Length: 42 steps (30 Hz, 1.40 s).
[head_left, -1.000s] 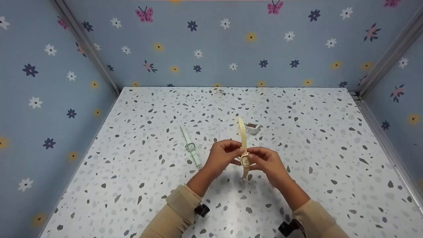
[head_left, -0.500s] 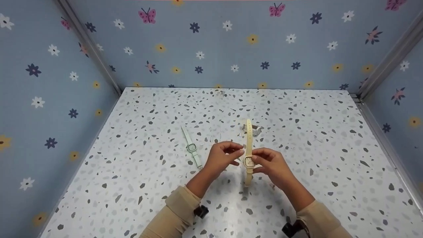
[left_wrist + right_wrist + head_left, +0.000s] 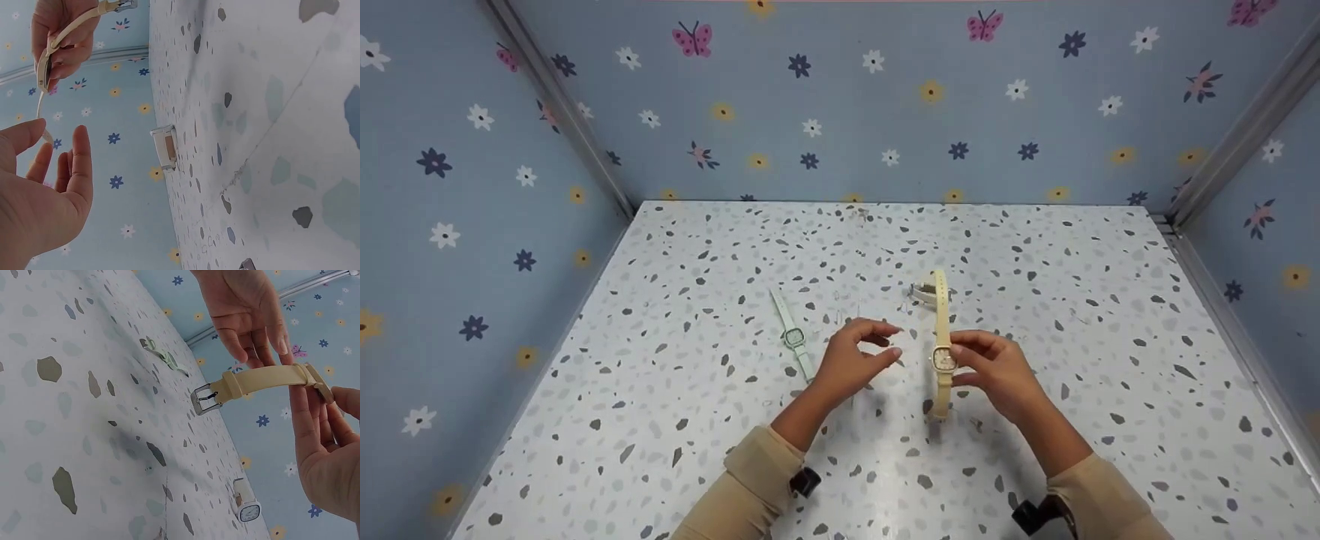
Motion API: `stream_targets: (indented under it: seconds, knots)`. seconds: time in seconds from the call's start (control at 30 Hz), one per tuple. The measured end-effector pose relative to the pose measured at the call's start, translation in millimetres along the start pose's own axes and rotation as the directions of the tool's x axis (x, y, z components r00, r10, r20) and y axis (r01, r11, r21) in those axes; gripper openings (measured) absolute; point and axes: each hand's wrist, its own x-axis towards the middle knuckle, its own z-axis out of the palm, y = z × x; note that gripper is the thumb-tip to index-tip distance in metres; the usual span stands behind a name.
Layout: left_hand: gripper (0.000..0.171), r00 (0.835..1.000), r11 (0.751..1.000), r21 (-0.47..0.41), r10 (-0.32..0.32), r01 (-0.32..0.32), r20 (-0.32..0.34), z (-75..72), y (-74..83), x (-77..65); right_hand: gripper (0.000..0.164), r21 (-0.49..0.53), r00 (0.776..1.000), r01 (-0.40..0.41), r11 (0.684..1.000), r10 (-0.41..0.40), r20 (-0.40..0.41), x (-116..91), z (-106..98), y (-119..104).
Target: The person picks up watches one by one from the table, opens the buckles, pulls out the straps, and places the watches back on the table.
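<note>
Over speckled tabletop (image 3: pixel 1110 322), right fingers (image 3: pixel 976 339) pinch the yellow watch's case (image 3: pixel 943 359) from three o'clock, likely surer than its pliant-looking strap (image 3: pixel 942 319); left fingers (image 3: pixel 876 327) spread.

I can't read the time on the yellow watch (image 3: pixel 943 360) in my head view, too tiny, and it blocks part of the white watch (image 3: pixel 924 298). Left of it, the left hand (image 3: pixel 849 364) hides the green watch (image 3: pixel 793 337)'s near end. My right-wrist view crops the right hand (image 3: pixel 329 467).
</note>
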Motion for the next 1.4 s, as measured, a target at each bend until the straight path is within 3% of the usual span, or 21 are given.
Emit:
stream_targets:
  seconds: [0.17, 0.37, 0.57, 0.7, 0.8, 0.93, 1.13, 1.4]
  knots:
    - [0.027, 0.996, 0.993, 0.078, 0.091, -0.089, -0.016, -3.6, -5.4, -1.4, 0.03, -0.001, 0.999, -0.009, 1.0, 0.009, -0.032, -0.9, -8.4, -1.1]
    - [0.026, 0.98, 0.972, 0.125, 0.2, -0.198, -0.009, -8.2, -10.4, -2.1, 0.029, 0.014, 0.996, -0.007, 1.0, 0.008, -0.085, -1.8, -18.4, -0.4]
    - [0.027, 0.959, 0.936, 0.22, 0.283, -0.276, 0.002, -13.2, -15.0, -1.8, 0.035, -0.029, 0.99, -0.006, 1.0, 0.002, -0.138, -3.2, -30.3, 1.7]
    - [0.033, 0.953, 0.906, 0.3, 0.302, -0.298, 0.032, -17.2, -18.9, -0.8, 0.04, -0.037, 0.984, 0.001, 0.999, -0.007, -0.177, -4.7, -39.3, 3.8]
    - [0.036, 0.953, 0.898, 0.323, 0.295, -0.299, 0.063, -19.4, -22.3, -0.1, 0.04, -0.015, 0.98, 0.03, 0.999, -0.032, -0.195, -6.2, -46.1, 5.0]
    - [0.04, 0.958, 0.907, 0.308, 0.275, -0.286, 0.081, -19.9, -25.3, 0.3, 0.037, 0.021, 0.975, 0.056, 0.998, -0.05, -0.218, -8.1, -55.8, 6.6]
    - [0.039, 0.966, 0.929, 0.263, 0.251, -0.26, 0.067, -18.6, -28.7, 0.6, 0.038, 0.036, 0.968, 0.025, 0.999, -0.015, -0.25, -6.5, -70.5, 7.6]
    - [0.04, 0.983, 0.979, 0.096, 0.176, -0.179, 0.044, -15.5, -35.2, 4.3, 0.033, 0.109, 0.955, -0.042, 0.993, 0.072, -0.289, -0.2, -87.7, 7.5]
